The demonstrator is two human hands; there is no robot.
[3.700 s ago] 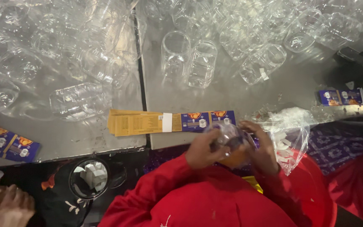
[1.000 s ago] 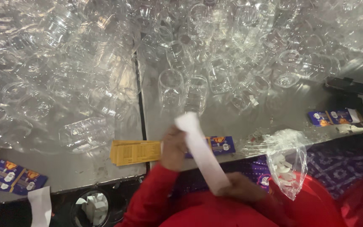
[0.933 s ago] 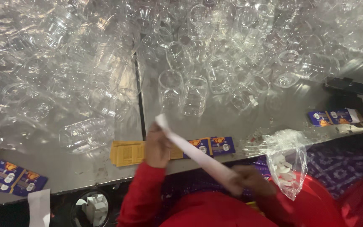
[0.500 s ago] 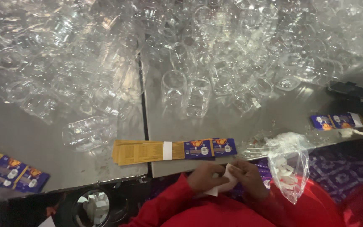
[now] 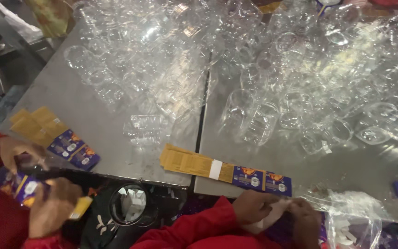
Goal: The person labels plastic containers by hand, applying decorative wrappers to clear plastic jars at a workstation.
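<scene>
White paper strip [image 5: 272, 216]: pale, crumpled backing slip, lower centre of the frame, just below the near edge of the tabletop [image 5: 116, 152]. Pinched between both of the wearer's hands.

Left hand [image 5: 254, 208]: red sleeve, fingers closed on the left end of the strip.

Right hand [image 5: 307, 220]: fingers curled shut on the right end of the strip; lower part runs off the bottom edge of the frame.

Label stack [image 5: 224, 168]: long flat bundle, yellow at its left, purple at its right, a white band round its middle. Lies on the tabletop just above the hands, across the dark seam between two grey panels.

Clear plastic jars [image 5: 263, 121]: many, empty, upright and tipped, crowded over the upper half and right of the frame; two stand nearest the label stack.

Plastic bag [image 5: 353, 221]: transparent, crumpled, lower right, just beside the right hand, white scraps inside.

Second label pile [image 5: 54, 136]: yellow and purple sheets fanned at the left edge of the tabletop.

Co-worker's hands [image 5: 33, 184]: lower left, red sleeves, closed round a purple-labelled item; details blurred.

Round opening [image 5: 132, 203]: dark bin mouth below the tabletop edge, lower centre-left, white scraps within.
</scene>
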